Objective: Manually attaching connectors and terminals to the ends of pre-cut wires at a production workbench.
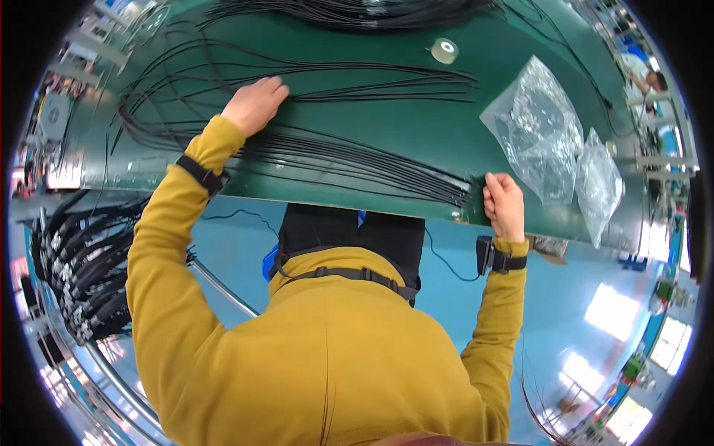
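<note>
Long thin black cables (357, 154) lie looped on the green table, their ends fanned toward the right. My left hand (256, 105) rests among the upper strands, fingers bent together around some of them; its grip is partly hidden. Beyond it, a second group of cables (387, 67) runs to the right. At the table's front edge my right hand (504, 206) is closed in a pinch, just right of the lower cable ends. Whatever sits between those fingertips is too small to make out.
A thick coil of black cable (349, 13) lies along the far side. Near it stands a roll of tape (444, 50). Clear plastic bags (539, 134) lie on the right. Bundled black cables (89, 267) hang on a metal rack at left. A person (645, 80) is in the right background.
</note>
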Demonstrator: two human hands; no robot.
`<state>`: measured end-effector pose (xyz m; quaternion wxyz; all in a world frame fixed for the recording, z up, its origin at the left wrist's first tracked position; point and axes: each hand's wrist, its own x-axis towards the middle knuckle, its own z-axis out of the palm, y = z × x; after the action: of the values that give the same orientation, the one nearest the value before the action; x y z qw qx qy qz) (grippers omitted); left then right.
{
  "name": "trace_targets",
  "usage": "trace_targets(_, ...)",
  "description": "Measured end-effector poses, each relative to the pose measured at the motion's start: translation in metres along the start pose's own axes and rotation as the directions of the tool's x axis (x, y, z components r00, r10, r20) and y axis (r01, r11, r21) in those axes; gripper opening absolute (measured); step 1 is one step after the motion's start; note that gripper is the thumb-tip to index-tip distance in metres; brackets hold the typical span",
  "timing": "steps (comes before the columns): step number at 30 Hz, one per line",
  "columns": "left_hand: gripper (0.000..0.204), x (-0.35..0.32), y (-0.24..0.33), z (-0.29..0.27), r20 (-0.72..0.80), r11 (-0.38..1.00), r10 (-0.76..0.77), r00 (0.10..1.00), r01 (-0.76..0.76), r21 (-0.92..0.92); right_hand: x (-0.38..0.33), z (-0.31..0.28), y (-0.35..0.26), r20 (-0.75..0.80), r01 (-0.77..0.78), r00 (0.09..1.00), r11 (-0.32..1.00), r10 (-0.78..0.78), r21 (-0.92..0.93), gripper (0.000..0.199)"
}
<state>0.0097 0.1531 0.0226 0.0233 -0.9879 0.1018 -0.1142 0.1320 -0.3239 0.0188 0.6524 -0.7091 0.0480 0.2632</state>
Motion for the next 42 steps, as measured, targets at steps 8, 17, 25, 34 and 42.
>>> trace_targets(8,0.012,0.005,0.006,-0.022,0.051,0.990,-0.100,0.994,0.105,-0.094,0.001,0.001,0.001,-0.009,0.029,1.000,1.000,-0.029,0.013,0.020)
trace_targets(17,0.019,0.061,0.065,-0.021,0.232,0.985,-0.142,0.962,0.161,-0.068,0.002,-0.009,-0.002,0.136,-0.041,0.991,0.961,0.004,0.274,0.024)
trace_targets(25,0.015,0.178,0.177,0.029,0.112,0.947,-0.154,0.982,0.179,-0.266,0.002,-0.005,-0.004,0.133,-0.030,0.991,0.923,-0.023,0.383,0.020)
trace_targets(34,0.007,0.159,0.184,0.022,-0.242,0.902,-0.075,0.967,-0.037,-0.430,0.007,0.009,-0.012,0.249,-0.107,0.967,0.804,-0.053,0.585,0.020)
trace_targets(42,0.010,0.133,0.211,0.002,-0.024,0.550,-0.078,0.997,0.023,-0.835,0.010,0.027,-0.011,0.253,-0.066,0.964,0.841,-0.086,0.537,0.015)
